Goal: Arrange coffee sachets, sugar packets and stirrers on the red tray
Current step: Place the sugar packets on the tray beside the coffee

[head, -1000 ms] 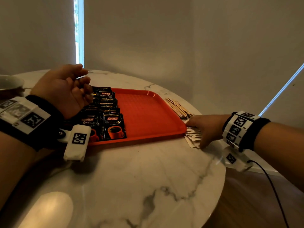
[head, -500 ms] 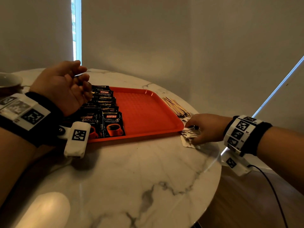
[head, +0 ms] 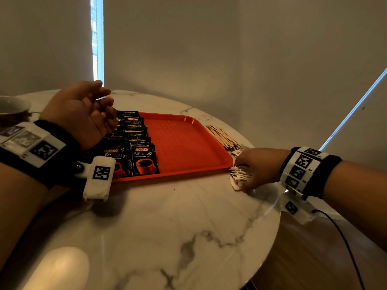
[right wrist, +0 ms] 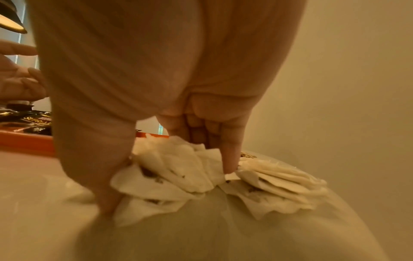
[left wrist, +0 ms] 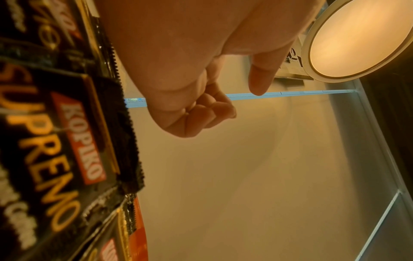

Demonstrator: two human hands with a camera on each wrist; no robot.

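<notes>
1. Red tray point(head: 188, 143) lies at mid-frame in the head view on a white marble table point(head: 167, 227); its right half is bare.
2. Black coffee sachets point(head: 134, 141) fill the tray's left part in overlapping rows; the nearest one shows a red cup.
3. Left hand point(head: 81, 114), upper left of the head view, hovers above the sachets, palm turned inward, fingers loosely curled and holding nothing; the left wrist view shows the same curl with the thumb apart.
4. Right hand point(head: 255, 166), at the right of the head view, grips a fanned bunch of white sugar packets point(head: 238, 174) on the table, just beside the tray's near right corner.
5. In the right wrist view the thumb point(right wrist: 98, 176) and fingers point(right wrist: 228, 155) pinch the packets from both sides; more packets spread to the lower right of that frame.
6. Wooden stirrers point(head: 222, 137) lie in a loose pile on the table beside the tray's right edge, above the right hand.
7. A cup point(head: 12, 105) stands at the left edge of the head view.
</notes>
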